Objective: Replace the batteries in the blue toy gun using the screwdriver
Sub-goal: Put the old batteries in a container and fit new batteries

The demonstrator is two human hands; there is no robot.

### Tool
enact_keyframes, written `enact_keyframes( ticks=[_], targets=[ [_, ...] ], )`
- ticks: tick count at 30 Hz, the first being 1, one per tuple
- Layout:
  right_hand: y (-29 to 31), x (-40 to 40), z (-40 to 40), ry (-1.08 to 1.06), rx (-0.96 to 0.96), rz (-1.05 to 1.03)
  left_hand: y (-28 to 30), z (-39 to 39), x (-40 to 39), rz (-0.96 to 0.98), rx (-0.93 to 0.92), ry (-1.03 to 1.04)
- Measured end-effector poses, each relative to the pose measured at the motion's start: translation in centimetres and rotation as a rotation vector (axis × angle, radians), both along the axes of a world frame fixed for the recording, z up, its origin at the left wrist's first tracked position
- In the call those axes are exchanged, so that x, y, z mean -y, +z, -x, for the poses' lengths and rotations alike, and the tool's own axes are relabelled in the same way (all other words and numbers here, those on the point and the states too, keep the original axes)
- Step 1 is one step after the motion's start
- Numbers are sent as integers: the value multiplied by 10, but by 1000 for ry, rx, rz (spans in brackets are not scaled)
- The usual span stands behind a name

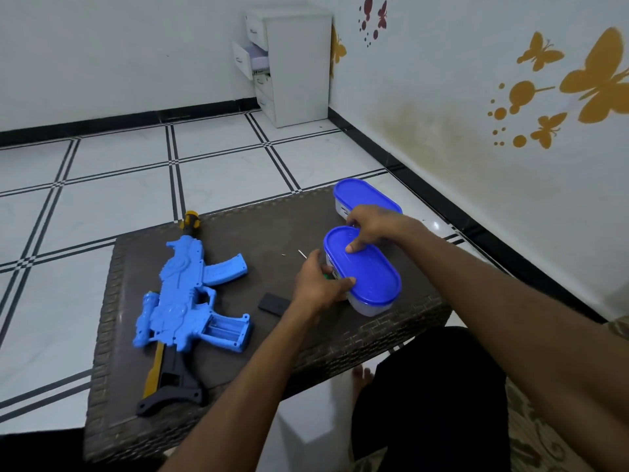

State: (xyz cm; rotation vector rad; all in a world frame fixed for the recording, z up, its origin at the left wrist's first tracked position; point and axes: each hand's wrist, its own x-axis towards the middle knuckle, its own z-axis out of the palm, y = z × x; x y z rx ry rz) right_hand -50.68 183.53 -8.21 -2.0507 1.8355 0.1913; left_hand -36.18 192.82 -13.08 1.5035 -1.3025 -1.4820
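The blue toy gun [185,294] lies on the left of the dark woven table [258,240], its battery compartment [226,330] uncovered. A small black cover [272,304] lies beside it. My left hand [318,284] grips the near left side of a clear container with a blue lid [369,277], thumb on the lid's edge. My right hand [369,226] curls over the far end of that lid, fingertips at the rim and thumb on top. A thin metal shaft, possibly the screwdriver [302,254], shows just beyond my left hand; a bit of green shows under it.
A second blue-lidded container [360,194] stands behind the first at the table's far right corner. A tiny pale bit, perhaps a screw [284,255], lies mid-table. A white drawer unit [289,63] stands in the room corner. My dark-clothed legs are at the near right.
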Motion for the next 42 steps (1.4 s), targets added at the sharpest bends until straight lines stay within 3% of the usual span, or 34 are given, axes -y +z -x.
enact_keyframes(
  ticks=[8, 15, 29, 36, 42],
  targets=[
    [0, 11, -2, 28, 5, -83, -1, -1, 3, -71, -137, -44],
    [-4, 5, -3, 41, 36, 53, -6, -4, 7, -141, -241, -48],
    [4, -6, -9, 49, 3, 179, -8, 1, 10, -174, -254, -19],
    [9, -15, -13, -39, 112, 237, -11, -2, 14, -195, -200, -16],
    [22, -15, -6, -120, 252, 111, -1, -7, 5, -122, -227, -73]
  ],
)
